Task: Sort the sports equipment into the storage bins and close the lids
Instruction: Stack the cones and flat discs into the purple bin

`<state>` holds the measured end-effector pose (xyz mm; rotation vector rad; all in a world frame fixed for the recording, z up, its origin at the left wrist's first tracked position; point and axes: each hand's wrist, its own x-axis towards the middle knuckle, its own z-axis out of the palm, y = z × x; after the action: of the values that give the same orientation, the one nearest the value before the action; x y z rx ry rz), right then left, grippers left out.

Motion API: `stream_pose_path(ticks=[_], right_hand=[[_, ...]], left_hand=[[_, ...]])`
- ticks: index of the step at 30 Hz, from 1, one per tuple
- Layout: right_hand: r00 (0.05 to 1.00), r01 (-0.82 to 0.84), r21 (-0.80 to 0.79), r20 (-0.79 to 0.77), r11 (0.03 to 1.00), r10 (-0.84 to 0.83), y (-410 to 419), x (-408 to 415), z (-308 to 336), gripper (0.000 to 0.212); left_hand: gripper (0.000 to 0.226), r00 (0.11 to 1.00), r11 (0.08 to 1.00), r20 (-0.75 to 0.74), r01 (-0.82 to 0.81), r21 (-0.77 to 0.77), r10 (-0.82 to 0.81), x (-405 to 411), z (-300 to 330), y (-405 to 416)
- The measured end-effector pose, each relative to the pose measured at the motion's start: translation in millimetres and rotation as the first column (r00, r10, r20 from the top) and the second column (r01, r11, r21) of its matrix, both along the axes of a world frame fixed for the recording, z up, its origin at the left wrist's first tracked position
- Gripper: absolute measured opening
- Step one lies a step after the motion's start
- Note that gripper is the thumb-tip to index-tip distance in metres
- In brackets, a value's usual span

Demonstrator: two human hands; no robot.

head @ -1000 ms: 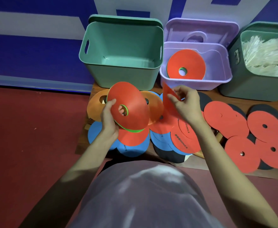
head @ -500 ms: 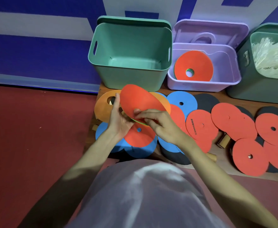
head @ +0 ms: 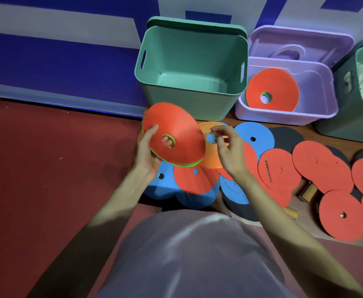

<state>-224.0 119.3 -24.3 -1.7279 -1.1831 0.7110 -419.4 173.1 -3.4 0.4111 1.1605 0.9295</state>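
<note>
Our left hand (head: 147,152) gripped a small stack of disc cones (head: 174,134), red on top with a green rim showing beneath, thumb over the upper face and fingers under it, one fingertip visible through the centre hole; we judged the tilt served to keep the stack square while more were gathered. Our right hand (head: 226,150) hovered just beside the stack, fingers loosely curled and holding nothing, apparently poised to pick the next piece from the pile of flat markers (head: 279,171) on the floor below. The teal bin (head: 192,61) stood open directly beyond the stack, its lid propped behind it; the lilac bin (head: 318,91) beside it already held red cones (head: 272,90), so we judged that the likelier destination; a dark green bin (head: 348,112) at the far right held pale items. The path upward to either rim looked unobstructed; the bins touched or nearly touched, leaving little room between them.
</note>
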Motion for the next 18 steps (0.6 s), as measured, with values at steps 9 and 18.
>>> stream_pose_path(ticks=[9,18], right_hand=[[0.801,-0.283,-0.621,0.267,0.731,0.536,15.3,10.2,-50.3,0.08],[0.806,-0.147,-0.504,0.437,0.851,0.398,17.3,5.7,-27.3,0.122]], left_hand=[[0.01,0.998,0.998,0.021,-0.053,-0.043,0.054,-9.3,-0.3,7.3],[0.027,0.996,0.998,-0.059,-0.065,0.015,0.066,-16.7,-1.7,9.7]])
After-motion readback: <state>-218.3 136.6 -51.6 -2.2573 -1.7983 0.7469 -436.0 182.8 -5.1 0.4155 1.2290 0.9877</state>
